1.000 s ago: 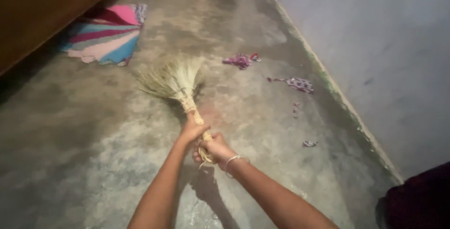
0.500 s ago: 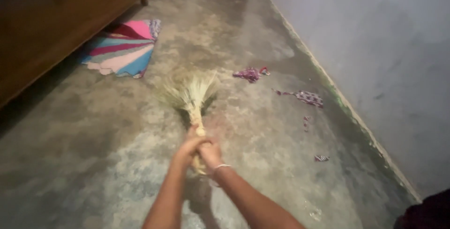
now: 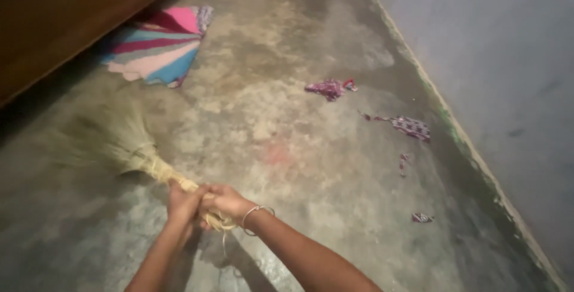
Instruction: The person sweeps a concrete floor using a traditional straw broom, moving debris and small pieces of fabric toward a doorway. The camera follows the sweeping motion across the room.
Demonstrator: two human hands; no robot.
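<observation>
Both hands grip the bound handle of a straw broom (image 3: 128,148) low over a concrete floor. My left hand (image 3: 182,203) is wrapped around the handle closer to the bristles. My right hand (image 3: 226,203), with a thin metal bangle on its wrist, holds the handle's end just behind it. The broom's bristles fan out to the left, blurred, brushing the floor. Scraps of patterned cloth lie apart from the broom: one purple scrap (image 3: 329,88) in the middle distance and another (image 3: 409,126) nearer the wall.
A folded striped cloth (image 3: 158,44) in pink, blue and cream lies by a brown wooden piece of furniture (image 3: 72,11) at the upper left. A grey wall (image 3: 496,59) runs along the right. Two small scraps (image 3: 421,216) lie near its base.
The broom head has swung from straight ahead over to the left, and both hands have moved left with it. The view has tilted, so the scraps now sit farther right.
</observation>
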